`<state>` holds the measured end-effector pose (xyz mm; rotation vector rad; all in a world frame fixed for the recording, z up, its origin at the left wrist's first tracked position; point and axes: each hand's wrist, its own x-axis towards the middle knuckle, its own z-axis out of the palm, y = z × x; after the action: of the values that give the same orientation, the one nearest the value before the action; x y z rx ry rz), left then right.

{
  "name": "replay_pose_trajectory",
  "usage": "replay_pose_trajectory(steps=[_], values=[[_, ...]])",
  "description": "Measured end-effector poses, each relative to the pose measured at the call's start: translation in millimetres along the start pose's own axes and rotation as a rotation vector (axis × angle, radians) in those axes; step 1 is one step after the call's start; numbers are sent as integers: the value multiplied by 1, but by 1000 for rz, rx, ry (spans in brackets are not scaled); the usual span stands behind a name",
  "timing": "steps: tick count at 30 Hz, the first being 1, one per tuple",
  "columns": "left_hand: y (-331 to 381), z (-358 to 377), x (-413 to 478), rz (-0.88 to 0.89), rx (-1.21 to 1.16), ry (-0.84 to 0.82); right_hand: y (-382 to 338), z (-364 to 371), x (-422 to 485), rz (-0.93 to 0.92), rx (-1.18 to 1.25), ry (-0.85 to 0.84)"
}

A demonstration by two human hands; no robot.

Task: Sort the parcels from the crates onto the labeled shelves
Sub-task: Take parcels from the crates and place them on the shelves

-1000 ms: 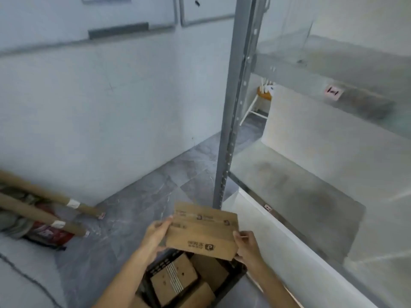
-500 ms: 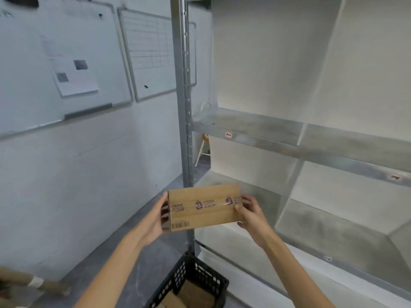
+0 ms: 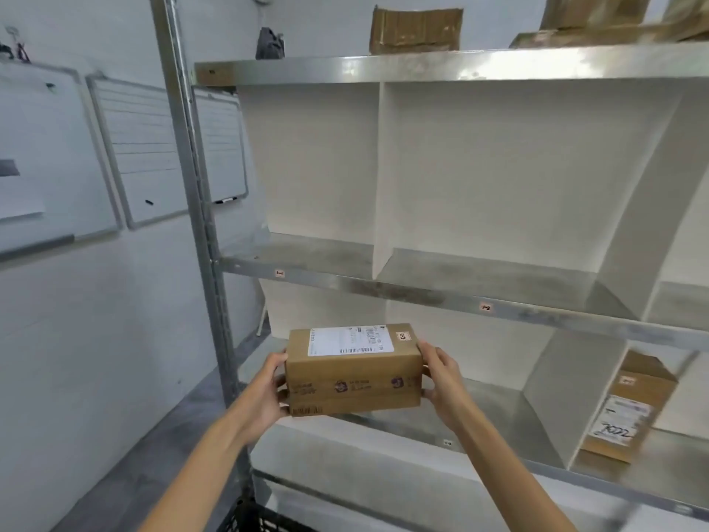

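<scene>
I hold a brown cardboard parcel (image 3: 353,372) in front of me at chest height, its white shipping label and a small "C4" sticker facing up. My left hand (image 3: 270,389) grips its left end and my right hand (image 3: 439,380) grips its right end. Behind it stands the metal shelf unit (image 3: 414,291) with white dividers and small labels on the shelf edges. Another brown parcel (image 3: 629,407) stands upright in a lower compartment at the right. Only a black corner of the crate (image 3: 249,518) shows at the bottom edge.
The shelf's grey upright post (image 3: 192,209) rises left of the parcel. Whiteboards (image 3: 142,151) hang on the left wall. Cardboard boxes (image 3: 416,30) and a dark object (image 3: 269,44) sit on the top shelf. Grey floor lies at lower left.
I lifted the parcel out of the crate and up before the shelves, turning it so the shipping label faces up. My view rose from the floor to the shelf compartments.
</scene>
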<state>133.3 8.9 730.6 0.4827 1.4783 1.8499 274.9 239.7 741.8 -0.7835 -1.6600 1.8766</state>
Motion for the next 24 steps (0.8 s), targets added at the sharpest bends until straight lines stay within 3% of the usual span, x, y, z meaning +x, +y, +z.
replay_pose_trajectory(steps=[6, 11, 15, 20, 24], values=[[-9, 42, 23, -1, -43, -69, -13, -52, -6, -103, 54, 15], [-11, 65, 35, 28, -99, 18, -15, -75, -7, -249, 141, -27], [-15, 78, 36, 83, -123, -14, -19, -87, -8, -312, 183, -50], [-20, 98, 36, 186, -152, -26, -11, -84, -14, -336, 115, 83], [-30, 112, 35, 222, -196, -7, -6, -76, -24, -253, 122, 201]])
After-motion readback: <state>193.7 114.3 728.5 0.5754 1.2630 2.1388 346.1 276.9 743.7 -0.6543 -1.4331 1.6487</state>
